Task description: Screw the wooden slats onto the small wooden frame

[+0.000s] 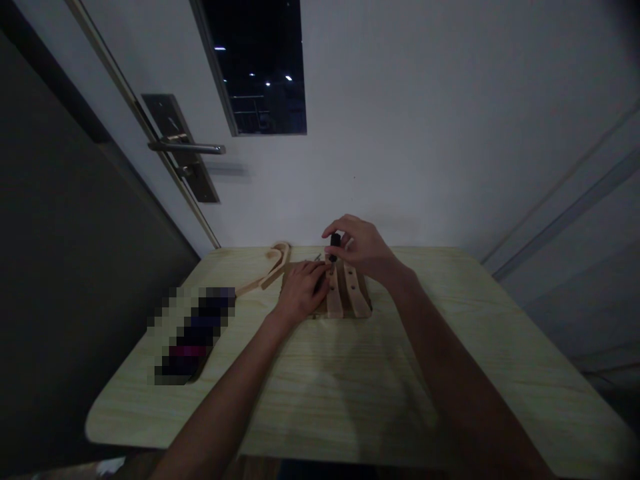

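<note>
Far left: door with lever handle (187, 148), well apart from the work. Worktop (350, 387) pale wood, long edge running left to right.

Left part of worktop: dark object (193, 333), blurred out, cannot tell what it is. Just right of it and farther off, a curved wooden piece (270, 267), lying flat, its bend at the far end.

Centre: left hand (303, 290) palm down on a wooden slat assembly (350, 293), fingers bent onto the wood; cannot tell if they pinch anything. Slats run near to far, holes along them.

Right of that: screwdriver (334, 241), black handle, long axis close to upright, handle up, tip down at the far end of the slats beside the left fingertips. Right hand (363, 250) clamped on the handle top, fingers curled round it
</note>
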A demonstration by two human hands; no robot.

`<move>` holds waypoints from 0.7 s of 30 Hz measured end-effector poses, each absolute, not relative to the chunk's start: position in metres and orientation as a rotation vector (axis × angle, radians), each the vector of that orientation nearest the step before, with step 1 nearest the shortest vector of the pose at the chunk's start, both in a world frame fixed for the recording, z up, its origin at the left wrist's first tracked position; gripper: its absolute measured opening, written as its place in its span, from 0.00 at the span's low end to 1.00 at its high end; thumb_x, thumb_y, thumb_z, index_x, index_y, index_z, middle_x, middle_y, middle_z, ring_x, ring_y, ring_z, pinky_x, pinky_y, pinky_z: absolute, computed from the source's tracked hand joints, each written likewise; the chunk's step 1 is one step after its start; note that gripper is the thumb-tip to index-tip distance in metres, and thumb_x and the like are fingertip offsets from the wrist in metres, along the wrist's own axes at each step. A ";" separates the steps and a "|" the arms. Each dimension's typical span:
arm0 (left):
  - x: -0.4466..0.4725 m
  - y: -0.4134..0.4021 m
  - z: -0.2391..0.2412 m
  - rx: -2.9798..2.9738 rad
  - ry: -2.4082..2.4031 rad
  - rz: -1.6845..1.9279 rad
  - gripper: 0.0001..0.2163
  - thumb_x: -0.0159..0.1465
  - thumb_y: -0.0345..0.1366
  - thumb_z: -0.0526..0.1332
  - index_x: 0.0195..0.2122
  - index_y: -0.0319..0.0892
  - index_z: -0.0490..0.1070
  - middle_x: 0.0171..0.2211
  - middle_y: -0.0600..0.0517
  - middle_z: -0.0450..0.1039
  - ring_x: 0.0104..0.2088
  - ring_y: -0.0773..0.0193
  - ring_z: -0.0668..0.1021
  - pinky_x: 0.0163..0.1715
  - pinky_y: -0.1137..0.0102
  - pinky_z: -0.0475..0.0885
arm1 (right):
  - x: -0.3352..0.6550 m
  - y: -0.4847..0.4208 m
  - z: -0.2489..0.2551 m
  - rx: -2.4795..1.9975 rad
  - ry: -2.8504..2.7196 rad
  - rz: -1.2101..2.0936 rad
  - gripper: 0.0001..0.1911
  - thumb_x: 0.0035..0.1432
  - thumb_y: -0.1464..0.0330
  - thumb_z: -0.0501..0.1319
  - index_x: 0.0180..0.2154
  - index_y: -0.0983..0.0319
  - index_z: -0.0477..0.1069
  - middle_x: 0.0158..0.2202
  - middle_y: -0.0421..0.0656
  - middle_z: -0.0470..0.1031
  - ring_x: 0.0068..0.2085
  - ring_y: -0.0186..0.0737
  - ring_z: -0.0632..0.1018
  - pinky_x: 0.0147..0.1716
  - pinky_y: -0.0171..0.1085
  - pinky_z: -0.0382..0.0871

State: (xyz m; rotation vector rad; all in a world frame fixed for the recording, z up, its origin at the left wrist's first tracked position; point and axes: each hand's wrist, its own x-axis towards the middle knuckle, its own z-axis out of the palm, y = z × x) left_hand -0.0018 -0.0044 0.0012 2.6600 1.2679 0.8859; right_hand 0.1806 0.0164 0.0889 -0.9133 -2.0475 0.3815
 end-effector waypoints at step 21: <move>0.000 -0.003 0.003 2.706 1.291 0.861 0.16 0.69 0.38 0.53 0.53 0.37 0.72 0.52 0.41 0.75 0.53 0.48 0.74 0.54 0.51 0.70 | 0.176 0.008 0.095 -1.002 -2.094 0.327 0.12 0.52 0.66 0.67 0.30 0.60 0.62 0.29 0.38 0.68 0.30 0.34 0.67 0.32 0.35 0.60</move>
